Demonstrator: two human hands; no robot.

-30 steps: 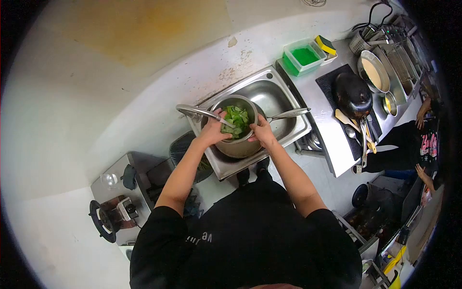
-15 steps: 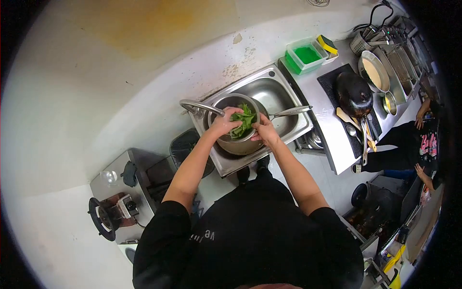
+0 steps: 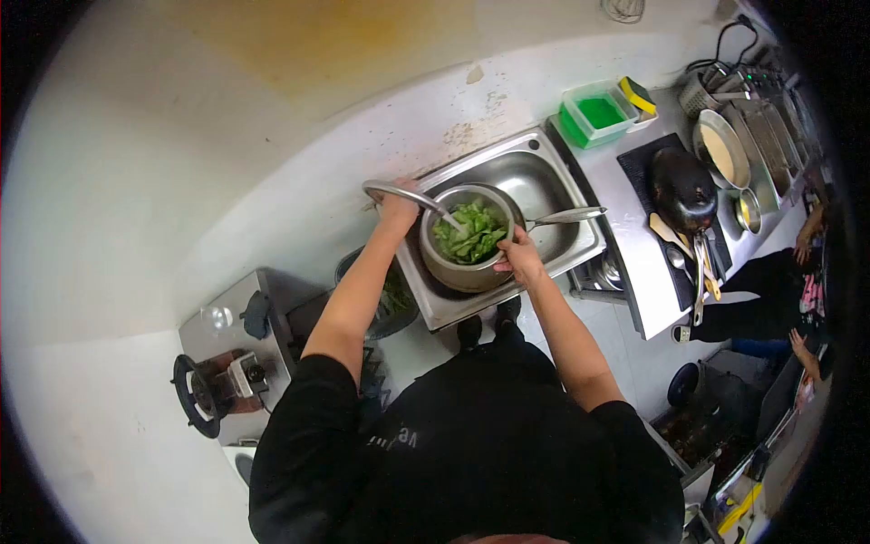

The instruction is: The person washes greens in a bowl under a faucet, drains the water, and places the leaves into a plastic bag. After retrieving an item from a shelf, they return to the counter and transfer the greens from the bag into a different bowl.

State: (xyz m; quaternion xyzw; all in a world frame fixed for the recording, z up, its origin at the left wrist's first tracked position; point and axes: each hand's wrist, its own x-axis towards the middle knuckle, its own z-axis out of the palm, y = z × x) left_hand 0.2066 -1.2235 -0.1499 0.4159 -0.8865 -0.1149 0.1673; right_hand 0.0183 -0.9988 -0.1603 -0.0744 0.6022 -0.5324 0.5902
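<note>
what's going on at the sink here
A person in a black top stands at a steel sink with a metal pot of green leaves in it. The left hand is at the tap, whose spout reaches over the pot. The right hand grips the pot's rim near its long handle. Another person stands at the far right.

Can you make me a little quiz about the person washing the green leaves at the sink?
1. What does the left hand touch?
2. True or false: the green leaves lie in a metal pot.
3. Where is the right hand? A: on the pot's rim. B: on the black pan.

Key:
1. The tap.
2. True.
3. A.
</note>
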